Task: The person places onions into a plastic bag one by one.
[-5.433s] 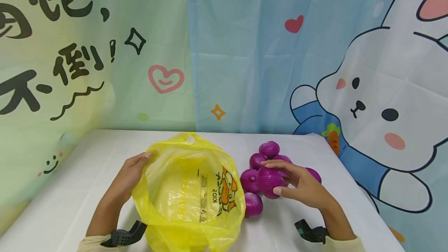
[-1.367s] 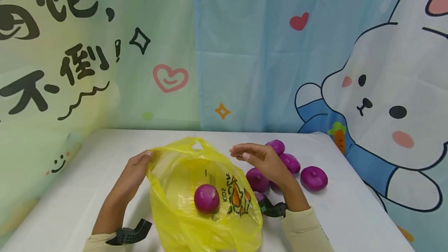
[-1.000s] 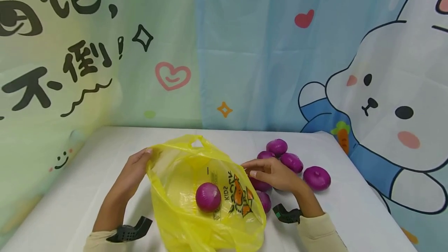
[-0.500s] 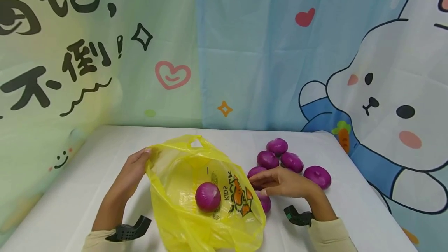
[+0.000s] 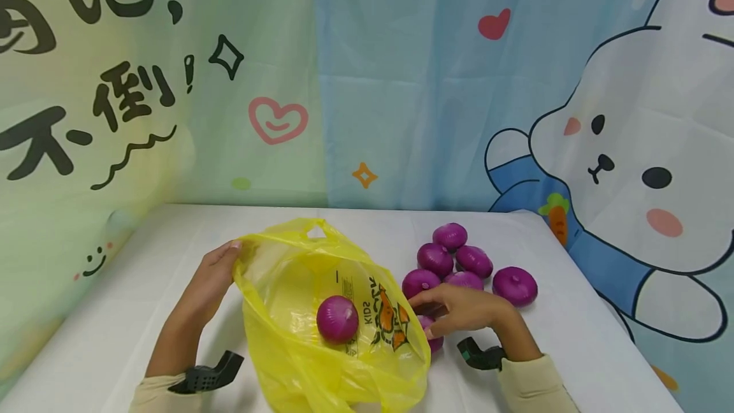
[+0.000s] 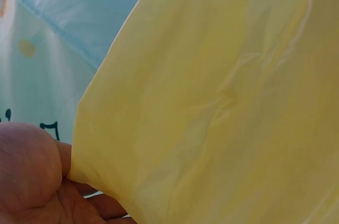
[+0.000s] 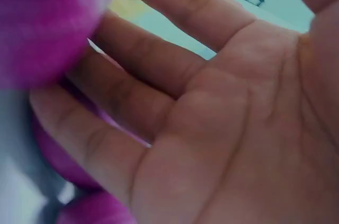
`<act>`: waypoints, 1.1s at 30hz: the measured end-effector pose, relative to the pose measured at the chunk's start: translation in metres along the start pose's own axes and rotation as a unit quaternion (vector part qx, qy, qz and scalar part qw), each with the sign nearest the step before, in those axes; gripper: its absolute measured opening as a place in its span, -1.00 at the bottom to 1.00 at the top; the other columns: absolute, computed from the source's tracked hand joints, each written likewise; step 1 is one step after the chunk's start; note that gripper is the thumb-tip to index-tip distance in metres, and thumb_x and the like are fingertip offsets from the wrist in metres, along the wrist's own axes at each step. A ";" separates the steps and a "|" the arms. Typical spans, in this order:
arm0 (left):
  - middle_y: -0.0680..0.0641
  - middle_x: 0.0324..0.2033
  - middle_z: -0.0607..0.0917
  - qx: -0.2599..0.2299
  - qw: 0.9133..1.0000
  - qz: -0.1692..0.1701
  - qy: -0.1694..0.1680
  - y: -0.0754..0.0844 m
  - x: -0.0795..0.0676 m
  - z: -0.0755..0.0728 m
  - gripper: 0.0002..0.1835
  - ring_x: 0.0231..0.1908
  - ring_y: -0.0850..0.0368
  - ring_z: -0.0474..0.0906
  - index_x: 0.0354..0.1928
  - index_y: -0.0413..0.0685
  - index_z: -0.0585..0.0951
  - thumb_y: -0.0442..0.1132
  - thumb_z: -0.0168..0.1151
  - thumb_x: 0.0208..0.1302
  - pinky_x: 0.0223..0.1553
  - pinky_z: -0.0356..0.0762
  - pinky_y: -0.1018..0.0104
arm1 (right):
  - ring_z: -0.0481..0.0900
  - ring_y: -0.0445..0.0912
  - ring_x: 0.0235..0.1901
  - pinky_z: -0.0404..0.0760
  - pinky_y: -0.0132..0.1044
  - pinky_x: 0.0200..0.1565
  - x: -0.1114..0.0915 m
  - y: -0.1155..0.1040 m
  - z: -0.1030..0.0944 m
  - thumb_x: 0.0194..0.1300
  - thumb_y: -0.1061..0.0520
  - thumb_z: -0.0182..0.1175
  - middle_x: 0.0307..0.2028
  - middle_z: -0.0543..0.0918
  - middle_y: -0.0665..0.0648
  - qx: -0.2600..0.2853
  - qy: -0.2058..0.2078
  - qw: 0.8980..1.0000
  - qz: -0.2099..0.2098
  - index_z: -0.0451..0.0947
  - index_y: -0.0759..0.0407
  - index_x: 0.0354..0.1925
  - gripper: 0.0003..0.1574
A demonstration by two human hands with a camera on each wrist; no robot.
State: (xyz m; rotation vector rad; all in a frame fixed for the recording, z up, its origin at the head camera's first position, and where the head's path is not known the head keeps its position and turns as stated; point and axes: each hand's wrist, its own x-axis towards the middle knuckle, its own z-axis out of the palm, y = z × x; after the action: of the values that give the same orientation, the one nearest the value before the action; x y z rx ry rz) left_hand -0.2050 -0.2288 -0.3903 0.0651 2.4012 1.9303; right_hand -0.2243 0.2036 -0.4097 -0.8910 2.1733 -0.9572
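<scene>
My left hand [image 5: 208,282] pinches the left rim of a yellow plastic bag [image 5: 281,352], keeping its mouth spread; in the left wrist view the bag's film [image 6: 185,97] fills most of the picture. One purple onion [image 5: 337,319] lies inside the bag, near a printed cartoon. Just right of the bag, my right hand [image 5: 466,306] has its fingers and thumb around the nearest purple onion, partly hidden behind the hand and the bag's edge. That gripped onion [image 7: 50,23] sits at the fingertips in the right wrist view.
Several more purple onions [image 5: 436,260] are clustered behind the right hand, and one onion [image 5: 515,286] lies a little apart on the right. A white-covered table [image 5: 189,228] carries everything. A printed cloth backdrop [image 5: 378,81] hangs along its far edge.
An onion that the right hand held earlier now lies in the bag. The right hand went from over the bag back to the cluster, then down onto the nearest onion. The left hand keeps its hold.
</scene>
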 end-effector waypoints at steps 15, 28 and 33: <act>-0.27 -0.02 0.42 -0.001 1.000 0.001 -0.006 0.001 0.001 0.005 -0.44 0.04 -0.09 0.32 0.25 -0.38 0.33 -0.01 -0.34 0.60 0.16 0.25 0.02 | 0.53 -0.18 -0.14 0.53 -0.31 0.01 0.010 -0.004 0.007 0.14 0.00 0.34 -0.13 0.64 -0.14 -0.005 -0.052 0.999 0.010 0.62 -0.11 0.05 -0.55; -0.27 0.00 0.44 0.006 1.000 -0.013 -0.008 -0.001 0.004 0.007 -0.41 0.03 -0.09 0.35 0.31 -0.35 0.31 0.03 -0.32 0.59 0.17 0.27 0.00 | 0.50 -0.10 0.01 0.58 -0.19 0.00 -0.005 -0.004 -0.003 0.19 -0.05 0.36 0.03 0.61 -0.12 -0.030 0.037 0.999 0.014 0.57 -0.03 0.17 -0.43; -0.28 0.06 0.42 0.009 1.000 -0.015 -0.007 0.000 0.003 0.008 -0.39 0.07 -0.09 0.33 0.35 -0.35 0.27 0.04 -0.32 0.59 0.21 0.23 -0.04 | 0.45 0.11 0.14 0.62 -0.17 -0.04 -0.012 -0.005 -0.010 0.22 0.03 0.35 0.14 0.54 0.06 0.026 0.075 0.997 0.001 0.53 -0.06 0.23 -0.41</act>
State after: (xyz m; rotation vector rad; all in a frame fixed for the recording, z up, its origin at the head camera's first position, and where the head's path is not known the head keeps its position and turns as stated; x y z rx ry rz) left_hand -0.2069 -0.2212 -0.3919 0.0416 2.3968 1.8890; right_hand -0.2224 0.2146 -0.3976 -0.8148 2.2629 -1.1060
